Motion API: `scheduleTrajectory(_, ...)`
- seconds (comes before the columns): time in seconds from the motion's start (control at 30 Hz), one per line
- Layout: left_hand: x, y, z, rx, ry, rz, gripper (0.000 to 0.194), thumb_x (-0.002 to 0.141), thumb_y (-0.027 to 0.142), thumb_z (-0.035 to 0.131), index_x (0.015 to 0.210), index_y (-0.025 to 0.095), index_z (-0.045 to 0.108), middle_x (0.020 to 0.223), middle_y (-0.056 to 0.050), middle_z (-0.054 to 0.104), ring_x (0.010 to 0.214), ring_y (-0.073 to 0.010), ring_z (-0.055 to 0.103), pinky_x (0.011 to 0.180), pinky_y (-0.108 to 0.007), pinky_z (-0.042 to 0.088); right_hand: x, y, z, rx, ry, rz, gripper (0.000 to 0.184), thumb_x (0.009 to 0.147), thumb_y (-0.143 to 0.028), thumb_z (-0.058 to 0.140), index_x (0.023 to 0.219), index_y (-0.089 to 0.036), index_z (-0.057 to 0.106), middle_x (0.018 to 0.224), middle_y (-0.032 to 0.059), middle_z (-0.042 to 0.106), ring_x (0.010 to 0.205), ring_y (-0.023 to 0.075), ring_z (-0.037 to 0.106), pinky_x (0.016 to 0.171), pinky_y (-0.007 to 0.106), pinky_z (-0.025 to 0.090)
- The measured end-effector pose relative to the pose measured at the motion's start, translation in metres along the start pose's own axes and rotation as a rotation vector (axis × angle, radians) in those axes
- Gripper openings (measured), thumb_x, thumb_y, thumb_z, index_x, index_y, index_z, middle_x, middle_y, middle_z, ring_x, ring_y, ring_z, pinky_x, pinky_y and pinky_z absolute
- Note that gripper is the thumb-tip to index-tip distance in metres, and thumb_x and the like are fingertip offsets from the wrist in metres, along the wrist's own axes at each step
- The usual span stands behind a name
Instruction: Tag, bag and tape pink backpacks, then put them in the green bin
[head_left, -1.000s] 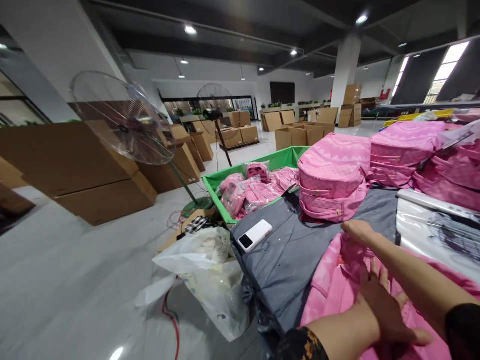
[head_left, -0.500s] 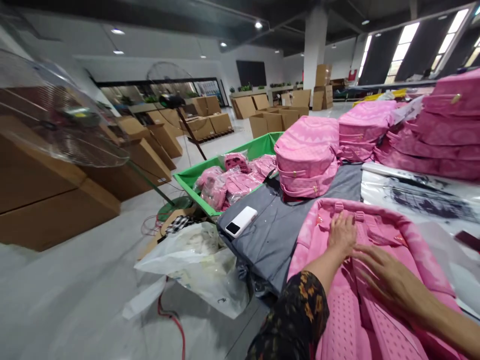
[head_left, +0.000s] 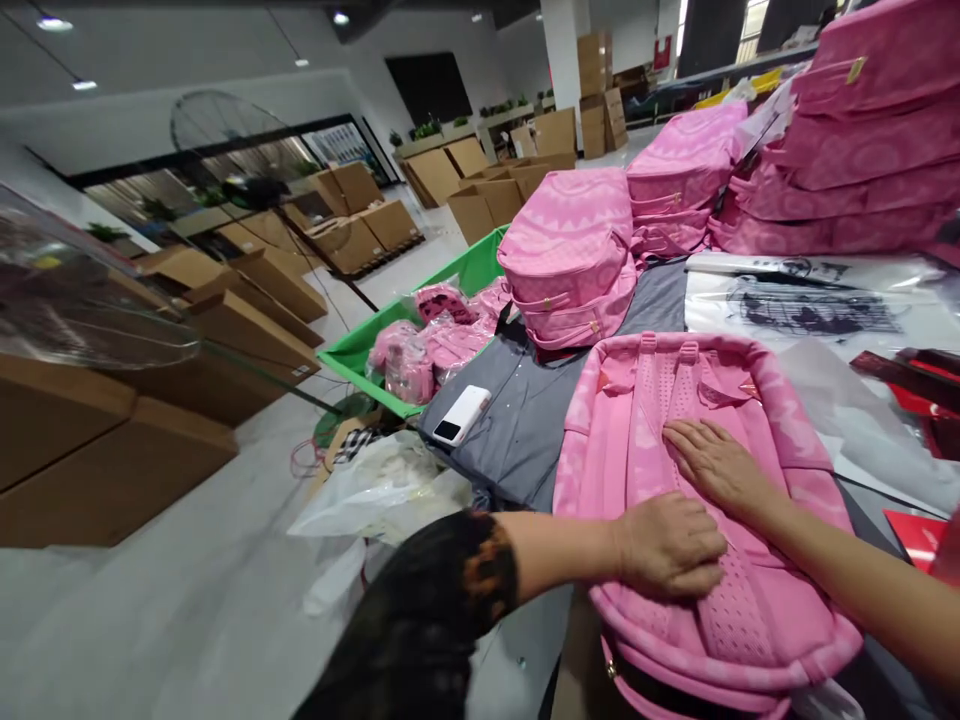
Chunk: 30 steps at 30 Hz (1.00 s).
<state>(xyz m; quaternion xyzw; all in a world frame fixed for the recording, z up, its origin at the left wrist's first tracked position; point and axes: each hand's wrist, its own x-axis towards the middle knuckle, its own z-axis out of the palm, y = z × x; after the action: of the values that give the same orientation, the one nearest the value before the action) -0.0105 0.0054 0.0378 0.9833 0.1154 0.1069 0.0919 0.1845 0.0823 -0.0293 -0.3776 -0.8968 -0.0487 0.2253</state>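
A pink backpack [head_left: 806, 450] lies with its back panel and shoulder straps facing up, its top end pointing away from me. My left hand [head_left: 671, 548] is closed, with fingers curled over a perforated shoulder strap [head_left: 739, 610] at the lower middle of the panel. Just above it, my right hand [head_left: 716, 465] rests flat on the straps, fingers stretched out. The palm sides of both hands are hidden.
Beyond lie more pink backpacks [head_left: 570, 250], with a tall stack [head_left: 885, 130] at right. A white phone [head_left: 462, 415] sits on grey cloth beside a green bin [head_left: 480, 262] of bagged pink items. Printed plastic bags [head_left: 810, 300] lie right; cardboard boxes [head_left: 67, 440] stand left.
My left hand has come down from the top of the backpack to the lower strap. My right hand now lies flat higher on the straps. The view has shifted, showing the backpack's lower end.
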Motion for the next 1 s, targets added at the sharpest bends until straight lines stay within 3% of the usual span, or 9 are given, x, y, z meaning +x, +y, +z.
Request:
scheduleTrajectory(0.13,0.011,-0.016,0.032,0.053,-0.068,-0.030,0.019,0.094,0.029,0.051,0.085,0.020,0.065,0.081,-0.006,0.068,0.086,-0.0226,0.060,0.089,-0.039,0.043,0.009,-0.002,-0.015,0.026,0.186,0.033,0.033,0.102,-0.023,0.037,0.124,-0.016,0.060,0.123,0.0161,0.070,0.112,0.0277,0.064,0.101,0.049,0.045)
scheduleTrajectory(0.2,0.013,-0.021,0.040,0.030,-0.002,-0.150,0.019,0.093,0.030,0.053,0.093,0.018,0.067,0.091,-0.008,0.071,0.094,-0.0243,0.060,0.093,-0.041,0.043,0.015,-0.022,-0.038,0.051,0.288,0.005,0.029,0.101,-0.020,0.039,0.122,-0.017,0.058,0.114,0.0141,0.072,0.103,0.0249,0.066,0.095,0.045,0.048)
scheduleTrajectory(0.27,0.012,-0.023,0.044,-0.013,0.095,-0.281,0.019,0.093,0.029,0.055,0.100,0.016,0.067,0.100,-0.010,0.072,0.098,-0.0250,0.060,0.092,-0.040,0.045,0.017,-0.056,-0.066,0.134,0.260,-0.156,0.025,0.097,-0.019,0.044,0.117,-0.021,0.059,0.103,0.0084,0.072,0.094,0.0215,0.065,0.087,0.040,0.049)
scheduleTrajectory(0.33,0.011,-0.024,0.045,-0.036,0.164,-0.364,0.018,0.096,0.026,0.053,0.104,0.016,0.066,0.103,-0.010,0.072,0.098,-0.0240,0.061,0.091,-0.039,0.046,0.012,-0.095,-0.088,0.328,-0.056,-0.520,0.016,0.088,-0.024,0.050,0.100,-0.023,0.061,0.089,0.0054,0.069,0.080,0.0217,0.061,0.077,0.040,0.047)
scheduleTrajectory(0.4,0.010,-0.025,0.046,-0.064,0.208,-0.423,0.019,0.099,0.022,0.048,0.105,0.015,0.065,0.100,-0.008,0.072,0.094,-0.0214,0.063,0.090,-0.036,0.048,0.003,-0.124,-0.096,0.381,-0.368,-0.739,0.011,0.085,-0.024,0.051,0.092,-0.022,0.059,0.080,0.0028,0.065,0.067,0.0201,0.054,0.064,0.037,0.042)
scheduleTrajectory(0.5,0.009,-0.027,0.051,-0.142,0.298,-0.501,0.021,0.102,0.019,0.044,0.106,0.014,0.064,0.097,-0.007,0.072,0.094,-0.0190,0.065,0.091,-0.033,0.048,-0.013,-0.133,-0.081,0.424,-0.536,-0.680,0.012,0.084,-0.021,0.047,0.092,-0.021,0.056,0.081,0.0029,0.064,0.066,0.0200,0.050,0.059,0.037,0.038)
scheduleTrajectory(0.73,0.013,-0.030,0.058,-0.101,0.421,-0.504,0.027,0.100,0.019,0.045,0.117,0.012,0.065,0.106,-0.011,0.071,0.103,-0.0219,0.063,0.095,-0.036,0.049,-0.035,-0.106,-0.030,0.628,-0.279,-0.644,0.018,0.093,-0.024,0.027,0.094,-0.025,0.045,0.081,0.0024,0.057,0.073,0.0205,0.048,0.067,0.037,0.039)
scheduleTrajectory(0.9,0.011,-0.004,0.057,0.015,0.448,-0.843,0.048,0.095,0.041,0.058,0.138,0.020,0.061,0.144,-0.016,0.057,0.132,-0.0354,0.051,0.110,-0.057,0.041,-0.041,-0.137,-0.056,0.398,-0.121,-0.547,0.014,0.088,-0.016,0.038,0.089,-0.026,0.048,0.074,0.0014,0.059,0.064,0.0206,0.050,0.058,0.036,0.041)
scheduleTrajectory(1.0,-0.008,0.024,0.064,-0.080,0.297,-0.806,0.064,0.095,0.052,0.056,0.154,0.032,0.044,0.167,-0.013,0.032,0.152,-0.0404,0.026,0.118,-0.063,0.029,-0.042,-0.145,-0.081,0.277,-0.029,-0.582,0.022,0.091,-0.012,0.042,0.097,-0.028,0.058,0.074,-0.0007,0.065,0.063,0.0193,0.056,0.062,0.036,0.049)
